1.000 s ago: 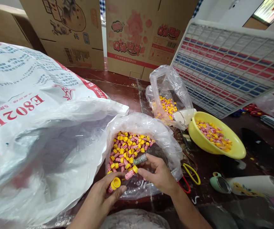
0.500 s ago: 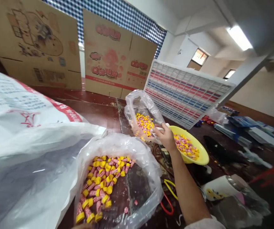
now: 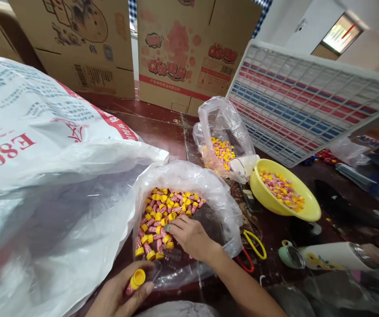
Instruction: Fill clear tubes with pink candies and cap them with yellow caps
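My left hand (image 3: 120, 293) is low at the frame's bottom edge, fingers closed round a small pink tube with a yellow cap (image 3: 135, 280). My right hand (image 3: 189, 235) reaches into a clear plastic bag (image 3: 189, 178) lying open on the dark red table, fingertips pinched on a small grey-tipped piece among several yellow-capped pink tubes (image 3: 163, 213). A second clear bag (image 3: 221, 132) holds more of these pieces farther back. A yellow bowl (image 3: 275, 200) to the right is part filled with them.
A big white printed sack (image 3: 44, 145) fills the left. Cardboard boxes (image 3: 183, 48) stand at the back. A white grid tray (image 3: 305, 101) leans at the right. Yellow and red scissors (image 3: 254, 248), a green-lidded flask (image 3: 325, 256) and dark clutter lie to the right.
My right hand has come back from the far bag by the yellow bowl into the near bag. My left hand has come back into view, holding a capped tube.
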{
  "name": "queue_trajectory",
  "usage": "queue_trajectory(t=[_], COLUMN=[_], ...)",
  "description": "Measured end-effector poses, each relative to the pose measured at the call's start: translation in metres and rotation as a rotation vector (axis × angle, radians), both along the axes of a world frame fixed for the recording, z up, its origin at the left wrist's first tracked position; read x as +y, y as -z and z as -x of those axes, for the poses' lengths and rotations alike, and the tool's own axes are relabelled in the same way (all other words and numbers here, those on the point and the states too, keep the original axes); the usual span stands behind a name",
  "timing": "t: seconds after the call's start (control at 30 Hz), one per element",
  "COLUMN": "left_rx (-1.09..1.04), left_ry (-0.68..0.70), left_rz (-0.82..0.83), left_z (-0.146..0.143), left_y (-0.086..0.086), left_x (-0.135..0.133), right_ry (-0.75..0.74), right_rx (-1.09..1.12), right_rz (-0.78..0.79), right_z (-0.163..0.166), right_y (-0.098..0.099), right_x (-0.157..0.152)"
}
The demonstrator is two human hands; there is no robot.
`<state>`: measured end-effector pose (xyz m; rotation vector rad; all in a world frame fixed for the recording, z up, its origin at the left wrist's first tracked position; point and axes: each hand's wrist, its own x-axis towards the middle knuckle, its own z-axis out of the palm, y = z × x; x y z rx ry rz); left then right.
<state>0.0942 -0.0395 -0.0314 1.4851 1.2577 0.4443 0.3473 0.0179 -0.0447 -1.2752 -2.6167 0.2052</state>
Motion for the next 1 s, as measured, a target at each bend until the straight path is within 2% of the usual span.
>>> queue_trajectory(t=[0.1, 0.17, 0.27, 0.33, 0.43, 0.53, 0.63, 0.73, 0.8, 0.9, 0.97, 1.0], left_rx=[-0.025, -0.058, -0.111, -0.131, -0.194, -0.341, -0.508, -0.591, -0.609, -0.592, -0.549, -0.505], left_ry=[-0.045, -0.063, -0.063, -0.056, -0.072, -0.123, -0.225, -0.325, -0.333, -0.299, -0.264, -0.245], left_rz=[-0.016, 0.001, 0.031, 0.048, 0.084, 0.169, 0.35, 0.463, 0.482, 0.501, 0.451, 0.383], left_z=[-0.005, -0.011, -0.019, -0.023, -0.027, -0.03, -0.036, -0.042, -0.045, -0.038, -0.023, -0.012], left_y=[-0.004, -0.006, -0.012, -0.014, -0.016, -0.017, -0.02, -0.025, -0.028, -0.03, -0.032, -0.034], left_x=[-0.001, 0.0, 0.004, 0.007, 0.01, 0.009, 0.005, 0.002, 0.0, -0.002, 0.0, 0.004], right_ry=[0.19, 0.317, 0.309, 0.289, 0.304, 0.173, 0.072, 0.128, 0.128, -0.041, -0.142, -0.134], right_rx=[0.326, 0.641, 0.983, 1.055, 0.942, 0.776, 0.643, 0.561, 0.545, 0.552, 0.545, 0.523], right_rz=[0.087, 0.279, 0.635, 0.736, 0.651, 0.497, 0.279, 0.095, 0.086, 0.202, 0.284, 0.281], right_z=[-0.002, 0.0, 0.007, 0.011, 0.015, 0.019, 0.028, 0.04, 0.045, 0.043, 0.037, 0.034], right_y=[-0.005, -0.017, -0.037, -0.048, -0.057, -0.056, -0.041, -0.023, -0.019, -0.029, -0.039, -0.042], right_x=[-0.004, -0.011, -0.024, -0.03, -0.037, -0.044, -0.054, -0.063, -0.063, -0.049, -0.03, -0.018])
